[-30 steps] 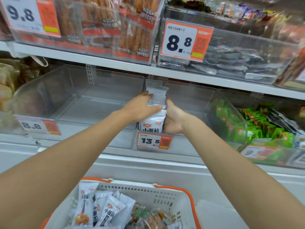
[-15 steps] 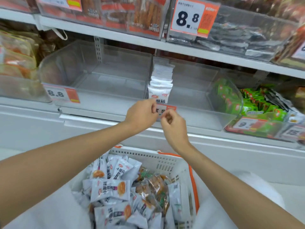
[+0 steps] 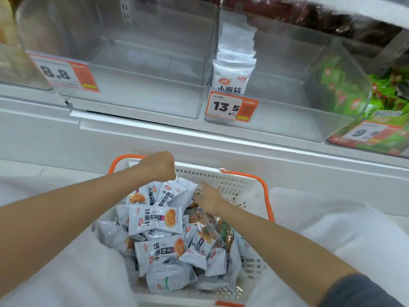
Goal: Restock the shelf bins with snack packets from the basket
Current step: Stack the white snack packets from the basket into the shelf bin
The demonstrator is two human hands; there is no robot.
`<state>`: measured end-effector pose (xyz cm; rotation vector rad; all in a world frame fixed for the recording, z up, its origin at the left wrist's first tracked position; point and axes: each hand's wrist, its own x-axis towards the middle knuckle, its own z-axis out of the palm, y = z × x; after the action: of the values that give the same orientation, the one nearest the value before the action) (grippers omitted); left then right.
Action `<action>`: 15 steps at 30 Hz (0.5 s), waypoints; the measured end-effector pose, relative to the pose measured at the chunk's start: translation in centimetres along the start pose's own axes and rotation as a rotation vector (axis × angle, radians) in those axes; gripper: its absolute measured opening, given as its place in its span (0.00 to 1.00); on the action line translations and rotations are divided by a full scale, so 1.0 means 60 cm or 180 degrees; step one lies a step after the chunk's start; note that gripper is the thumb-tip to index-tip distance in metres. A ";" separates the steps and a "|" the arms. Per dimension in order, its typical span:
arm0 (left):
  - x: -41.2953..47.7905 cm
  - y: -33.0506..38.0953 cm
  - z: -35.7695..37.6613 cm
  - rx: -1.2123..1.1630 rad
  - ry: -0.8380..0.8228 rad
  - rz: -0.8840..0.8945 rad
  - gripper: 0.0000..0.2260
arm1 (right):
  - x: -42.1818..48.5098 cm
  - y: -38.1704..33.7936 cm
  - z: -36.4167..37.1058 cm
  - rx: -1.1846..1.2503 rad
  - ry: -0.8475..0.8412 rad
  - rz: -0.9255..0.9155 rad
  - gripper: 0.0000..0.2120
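reaching into the basket (image 3: 232, 181), the left hand (image 3: 160, 166) curls above the snack packets (image 3: 155, 220), its grip impossible to tell; the right hand (image 3: 209, 199) touches them with straight fingers.

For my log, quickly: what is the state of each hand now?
Left hand: curled, cannot tell if holding anything.
Right hand: open, reaching among the packets.

Seen from a head-worn camera, a person's left hand (image 3: 160, 166) and right hand (image 3: 210, 199) are bare, as are the left forearm (image 3: 66, 209) and right forearm (image 3: 287, 238), with a dark blue-grey sleeve (image 3: 358, 291) edging the right upper arm at lower right.
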<state>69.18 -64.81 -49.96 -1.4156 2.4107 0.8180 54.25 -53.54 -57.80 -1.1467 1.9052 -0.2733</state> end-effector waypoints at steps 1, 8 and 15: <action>0.002 -0.004 0.001 0.0029 0.0023 -0.0006 0.06 | 0.007 -0.005 0.008 0.0400 0.0010 0.0047 0.24; 0.003 -0.011 0.010 0.0046 -0.0055 0.0009 0.06 | 0.040 -0.019 0.028 0.0620 0.0630 0.0225 0.14; -0.010 0.009 0.016 -0.0072 -0.0400 0.0291 0.16 | -0.022 -0.068 -0.085 0.1344 0.0928 0.0201 0.11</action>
<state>68.94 -63.62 -50.25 -1.2303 2.3925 0.9294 53.10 -55.90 -51.70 -0.7924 1.9999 -0.8025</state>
